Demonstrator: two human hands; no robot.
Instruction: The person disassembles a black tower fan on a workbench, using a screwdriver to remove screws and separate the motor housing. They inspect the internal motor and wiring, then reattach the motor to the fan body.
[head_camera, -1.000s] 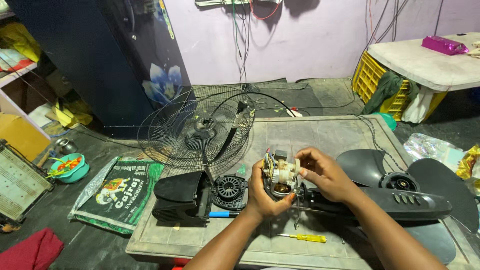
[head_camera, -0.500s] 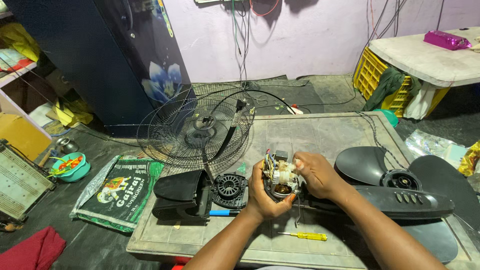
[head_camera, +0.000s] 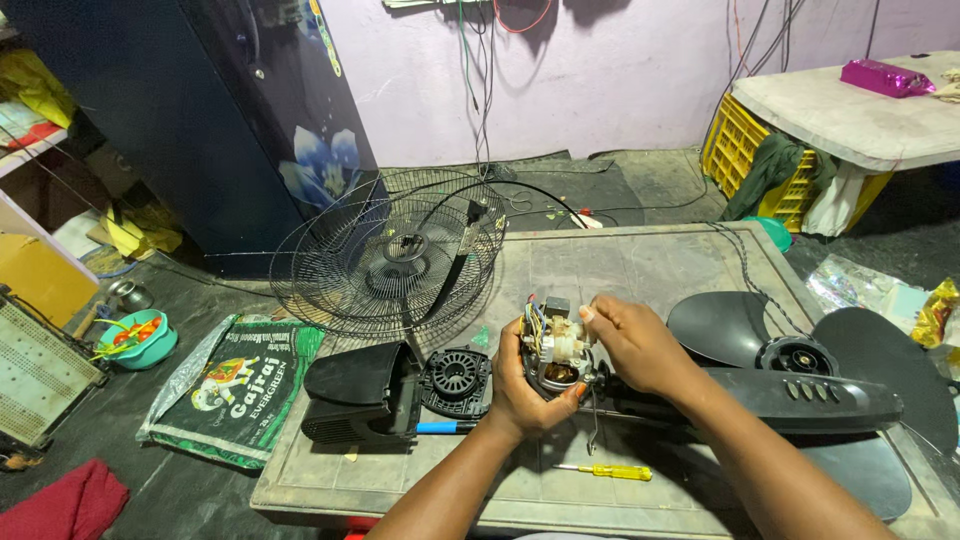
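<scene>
We note a grey work slab (head_camera: 640, 265) as landmark. At its far left edge leans a wire fan guard (head_camera: 395, 255); on its right side lie black fan blades (head_camera: 850, 350). Near its middle, our left hand (head_camera: 525, 385) and right hand (head_camera: 635, 345) together clamp a small fan motor (head_camera: 555, 350). A yellow screwdriver (head_camera: 605, 471) lies at its near edge.

At frame centre the motor (head_camera: 553, 348) sits between both hands, above the board (head_camera: 640, 270). Left of it on the board lie the housing (head_camera: 362, 393) and cap (head_camera: 456, 378); the screwdriver (head_camera: 606, 470) lies below, the blade (head_camera: 800, 350) right, the grille (head_camera: 390, 262) upper left, the sack (head_camera: 235, 388) far left.
</scene>
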